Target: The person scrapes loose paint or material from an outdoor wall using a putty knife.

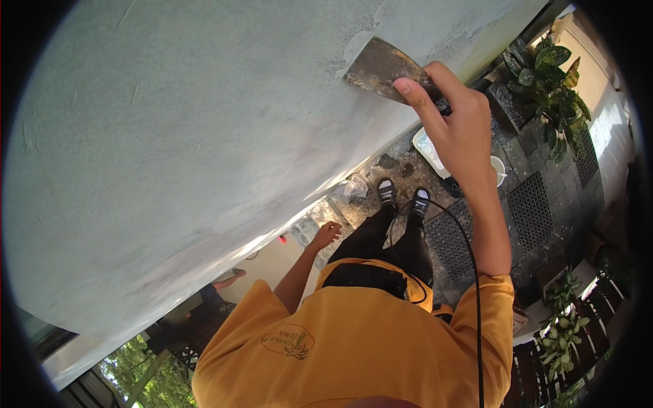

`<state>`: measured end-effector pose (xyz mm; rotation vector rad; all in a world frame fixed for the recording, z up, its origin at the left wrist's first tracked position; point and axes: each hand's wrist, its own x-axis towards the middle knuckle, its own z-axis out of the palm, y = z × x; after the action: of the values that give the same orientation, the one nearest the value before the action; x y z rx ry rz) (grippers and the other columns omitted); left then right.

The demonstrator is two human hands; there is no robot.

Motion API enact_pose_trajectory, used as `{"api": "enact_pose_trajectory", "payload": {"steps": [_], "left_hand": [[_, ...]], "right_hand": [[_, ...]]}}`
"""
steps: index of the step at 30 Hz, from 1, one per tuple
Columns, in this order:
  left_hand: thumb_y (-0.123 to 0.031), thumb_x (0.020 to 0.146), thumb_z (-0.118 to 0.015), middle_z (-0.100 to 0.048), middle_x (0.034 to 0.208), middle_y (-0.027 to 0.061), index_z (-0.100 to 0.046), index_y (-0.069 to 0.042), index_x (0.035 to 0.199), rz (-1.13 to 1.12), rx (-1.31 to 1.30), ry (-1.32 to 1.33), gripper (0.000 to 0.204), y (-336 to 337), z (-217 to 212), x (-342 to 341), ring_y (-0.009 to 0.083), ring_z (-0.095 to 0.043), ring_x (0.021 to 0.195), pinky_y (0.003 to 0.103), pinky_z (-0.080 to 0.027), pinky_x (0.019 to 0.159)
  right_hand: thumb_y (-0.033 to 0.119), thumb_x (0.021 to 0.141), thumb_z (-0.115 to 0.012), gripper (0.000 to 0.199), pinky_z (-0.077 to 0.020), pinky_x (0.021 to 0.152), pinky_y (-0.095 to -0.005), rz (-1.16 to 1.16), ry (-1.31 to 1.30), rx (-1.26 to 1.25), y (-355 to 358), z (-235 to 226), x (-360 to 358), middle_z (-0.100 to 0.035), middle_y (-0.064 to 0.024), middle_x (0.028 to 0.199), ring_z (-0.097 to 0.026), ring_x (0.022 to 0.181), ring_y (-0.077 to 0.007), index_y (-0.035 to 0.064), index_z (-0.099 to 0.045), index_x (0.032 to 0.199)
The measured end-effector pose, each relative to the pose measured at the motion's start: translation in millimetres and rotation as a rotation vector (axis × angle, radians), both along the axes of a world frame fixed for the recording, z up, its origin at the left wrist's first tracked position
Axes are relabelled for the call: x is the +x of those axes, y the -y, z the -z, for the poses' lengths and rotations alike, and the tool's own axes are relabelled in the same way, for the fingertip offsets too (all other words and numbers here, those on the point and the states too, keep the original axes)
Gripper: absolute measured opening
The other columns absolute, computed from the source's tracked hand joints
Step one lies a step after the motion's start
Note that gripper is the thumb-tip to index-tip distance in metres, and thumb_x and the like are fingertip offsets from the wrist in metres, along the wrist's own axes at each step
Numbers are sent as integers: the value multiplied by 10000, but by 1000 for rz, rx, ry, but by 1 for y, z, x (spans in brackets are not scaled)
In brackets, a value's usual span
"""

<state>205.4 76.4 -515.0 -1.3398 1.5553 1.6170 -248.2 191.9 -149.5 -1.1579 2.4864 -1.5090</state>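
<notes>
My right hand (460,122) is closed round the handle of a putty knife (382,68), thumb on the near side of its wide, stained metal blade. The blade's front edge meets the light grey wall (204,122), by a rough, chipped patch (354,47). Most of the handle is hidden in my grip. Low by my side, my left hand (328,234) hangs near the foot of the wall, fingers loosely bent and nothing visible in them.
On the paved floor by my feet (401,194) lie a clear plastic bag (356,185) and a pale tray (428,151). A white bucket (498,170) stands beside them. Leafy plants (551,75) grow at the right. A black cable (474,272) runs down my right side. Another person's leg (228,280) shows at the lower left.
</notes>
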Motion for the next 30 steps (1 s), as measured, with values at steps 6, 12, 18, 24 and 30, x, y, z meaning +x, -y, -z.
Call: {"api": "enact_pose_trajectory", "payload": {"steps": [6, 12, 18, 24, 30], "left_hand": [[-364, 979, -509, -668, 963, 65, -584, -81, 1169, 33, 6, -46, 349, 7, 1, -11, 134, -622, 776, 287, -502, 663], [-371, 977, -513, -672, 977, 70, -583, -83, 1173, 15, 5, -34, 355, 14, 5, -9, 138, -633, 808, 293, -509, 683], [-381, 965, -532, -676, 957, 72, -593, -79, 1167, 38, 5, 2, 368, 14, 7, -8, 143, -633, 783, 291, -506, 657], [-378, 973, -520, -677, 954, 71, -599, -82, 1156, 48, 6, -20, 357, 12, -2, -21, 125, -620, 754, 285, -498, 646], [-376, 978, -512, -679, 961, 68, -602, -86, 1158, 30, -7, -72, 352, 16, -3, -16, 118, -617, 757, 282, -494, 646]], "right_hand": [[440, 894, -645, 387, -364, 436, -342, -26, 22, -115, 4, -5, 3, -532, -89, 525, -501, 437, -276, 64, -597, 819], [450, 893, -640, 397, -370, 435, -345, 4, -4, -54, 3, -3, -1, -538, -90, 529, -507, 435, -280, 62, -600, 818], [460, 889, -639, 403, -375, 437, -355, 46, -19, -18, 0, -1, -3, -540, -91, 534, -515, 448, -287, 66, -596, 816], [458, 881, -648, 395, -382, 441, -363, 25, -15, -20, -1, 4, -5, -541, -89, 533, -520, 457, -295, 72, -593, 815], [458, 871, -657, 390, -375, 439, -363, 28, -23, -56, 2, 4, -1, -537, -88, 527, -508, 446, -298, 76, -593, 820]]}}
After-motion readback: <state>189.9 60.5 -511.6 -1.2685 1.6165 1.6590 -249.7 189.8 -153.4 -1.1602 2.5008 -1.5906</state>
